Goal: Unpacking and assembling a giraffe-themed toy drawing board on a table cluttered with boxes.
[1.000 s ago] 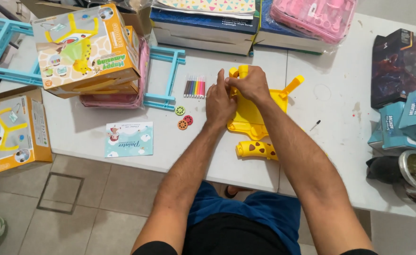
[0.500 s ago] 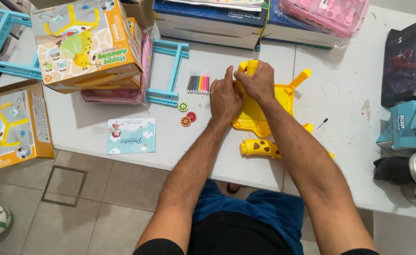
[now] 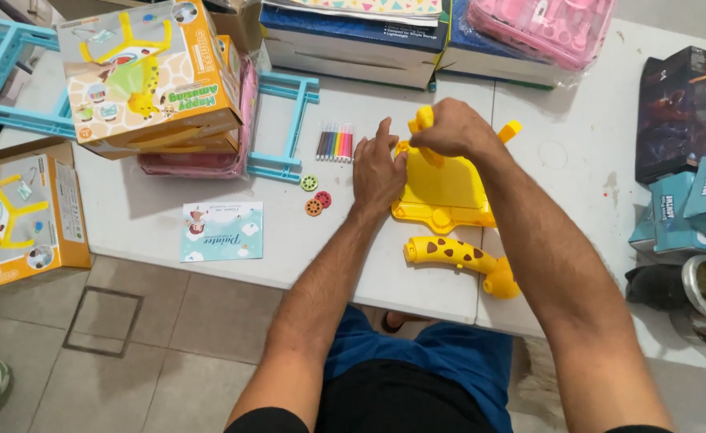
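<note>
Head view is showing a yellow board (image 3: 449, 188) lying flat on the white table (image 3: 208, 216), close to the near edge and a little right of the middle. The right hand (image 3: 453, 128) is closing in a fist around a yellow leg (image 3: 422, 120) that is sticking up at the board's far left corner, so its grip is holding that leg tight. The left hand (image 3: 377, 172) is pressing flat against the board's left edge, fingers stretched out and gripping nothing. Just in front of the board, toward the person, a spotted giraffe piece (image 3: 457, 256) is lying on its side, apart from both hands. Left of the board, three small discs (image 3: 314, 195) are sitting close together, and beyond them a row of markers (image 3: 334, 143) is lying side by side. Farther left of the board, a blue frame (image 3: 285, 124) is resting flat, with a blue booklet (image 3: 222, 231) nearer the table's front edge. Well left of the board, an orange box (image 3: 148, 72) is sitting on a pink case (image 3: 196, 164), and another orange box (image 3: 20, 212) is hanging off the table's left end. Beyond the board, flat boxes (image 3: 353, 36) are standing stacked at the far edge, beside a pink set (image 3: 541, 24) in clear wrap. Right of the board, dark and teal boxes (image 3: 689, 160) are piling up at the table's end.
</note>
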